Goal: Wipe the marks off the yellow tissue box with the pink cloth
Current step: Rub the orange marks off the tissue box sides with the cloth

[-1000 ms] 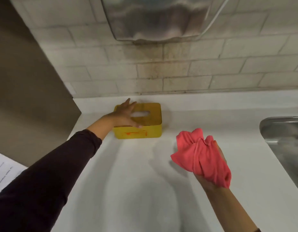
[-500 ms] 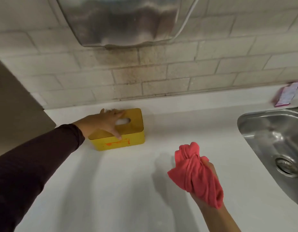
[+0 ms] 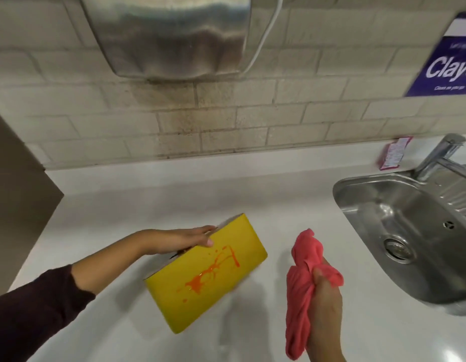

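The yellow tissue box [image 3: 226, 278] is lifted off the white counter and tilted, its broad face turned up toward me. Orange marks [image 3: 213, 273] are splashed across that face. My left hand [image 3: 179, 240] grips the box along its upper left edge, thumb on the yellow face. My right hand [image 3: 324, 309] is closed around the bunched pink cloth [image 3: 302, 291], which sticks up above my fist and hangs below it. The cloth is to the right of the box and apart from it.
A steel sink [image 3: 409, 239] with a tap [image 3: 441, 158] lies at the right. A metal dispenser [image 3: 171, 35] hangs on the brick wall above. A small pink packet [image 3: 392, 154] leans at the counter's back, and a purple sign [image 3: 446, 64] is on the wall. A brown panel [image 3: 15, 192] bounds the left.
My left hand has picked the box up from the back of the counter, brought it closer and tipped its marked face up. My right hand stays low at the right with the cloth.
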